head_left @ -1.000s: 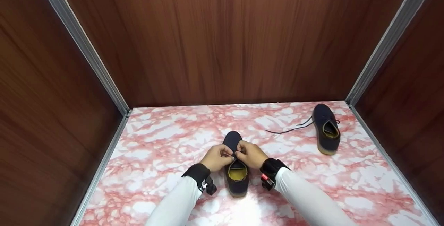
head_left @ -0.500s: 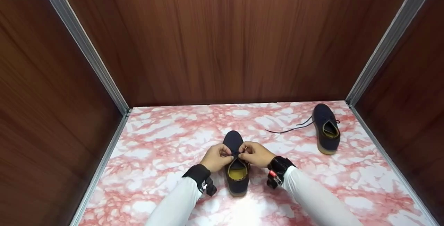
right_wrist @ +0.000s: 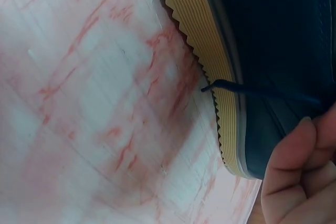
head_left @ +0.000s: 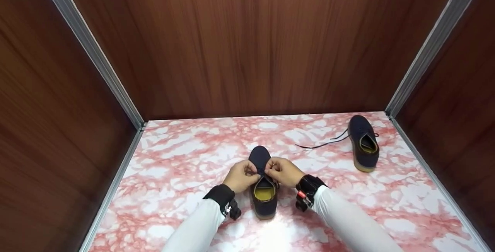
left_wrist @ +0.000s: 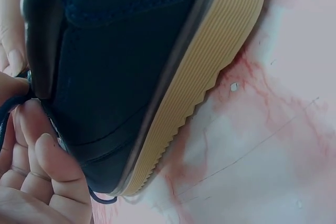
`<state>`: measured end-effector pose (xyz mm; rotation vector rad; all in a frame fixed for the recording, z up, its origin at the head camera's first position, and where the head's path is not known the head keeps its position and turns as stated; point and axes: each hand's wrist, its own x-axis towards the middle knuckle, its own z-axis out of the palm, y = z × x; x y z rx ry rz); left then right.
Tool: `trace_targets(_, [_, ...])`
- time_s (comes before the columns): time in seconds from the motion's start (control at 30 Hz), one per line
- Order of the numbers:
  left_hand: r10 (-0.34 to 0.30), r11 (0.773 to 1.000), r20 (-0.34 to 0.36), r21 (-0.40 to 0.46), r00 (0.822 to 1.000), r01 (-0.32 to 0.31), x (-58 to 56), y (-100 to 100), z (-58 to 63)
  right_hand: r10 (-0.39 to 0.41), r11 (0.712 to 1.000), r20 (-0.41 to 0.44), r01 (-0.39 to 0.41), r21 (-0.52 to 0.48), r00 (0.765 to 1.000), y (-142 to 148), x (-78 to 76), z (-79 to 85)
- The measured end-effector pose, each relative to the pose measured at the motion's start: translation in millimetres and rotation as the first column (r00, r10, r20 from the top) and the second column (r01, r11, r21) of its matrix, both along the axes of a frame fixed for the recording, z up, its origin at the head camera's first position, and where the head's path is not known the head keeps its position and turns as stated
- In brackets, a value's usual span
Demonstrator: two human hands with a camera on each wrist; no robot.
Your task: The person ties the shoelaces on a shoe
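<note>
A dark navy lace-up shoe (head_left: pixel 265 205) with a yellow insole stands upright in front of me, toe pointing away. Over its throat, my left hand (head_left: pixel 238 177) pinches a dark blue shoelace (left_wrist: pixel 11 102) between thumb and fingers. On the other side, my right hand (head_left: pixel 285 172) pinches the lacing close to the knot area, its thumb and index finger together. From those right fingertips (right_wrist: pixel 299 137) a loose lace end (right_wrist: pixel 257 91) hangs across the shoe's side, past the tan ridged sole (right_wrist: pixel 202 40). The fingers partly hide the knot area.
A matching navy shoe (head_left: pixel 360 128) stands at the back right, its untied lace (head_left: pixel 321 146) trailing left over the red-and-white marbled surface (head_left: pixel 185 151). Brown wood panels (head_left: pixel 247 47) with grey metal corner strips enclose the back and both sides.
My right hand has moved a little outward to the right, then slightly back in, still pinching the lace. The left hand and both shoes stay almost where they were.
</note>
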<state>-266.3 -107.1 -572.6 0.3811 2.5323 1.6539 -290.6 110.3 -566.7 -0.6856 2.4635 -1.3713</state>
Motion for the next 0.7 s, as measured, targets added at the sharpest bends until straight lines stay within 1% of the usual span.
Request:
trace_targets(0.2, [0.005, 1.0, -0.028, -0.02, 1.0, -0.006, 0.5, 0.3, -0.8, -0.024, 1.0, -0.032, 0.024, 0.014, 0.999, -2.7, -0.1, -0.9])
trace_targets(0.5, [0.006, 1.0, -0.069, -0.028, 0.998, -0.007, 1.6, -0.5, -0.5, -0.035, 0.999, -0.047, 0.036, 0.013, 0.998, -4.7, -1.3, -2.4])
trace_targets(0.6, [0.006, 1.0, -0.068, -0.016, 0.998, -0.007, 1.8, -0.9, -1.0, -0.038, 0.999, -0.058, 0.039, 0.01, 0.998, -4.8, -1.3, -3.4])
trace_targets(0.7, [0.005, 1.0, -0.074, -0.023, 0.997, -0.007, 2.6, -2.0, -1.7, -0.039, 0.999, -0.063, 0.039, 0.007, 0.997, -5.2, -1.3, -4.5])
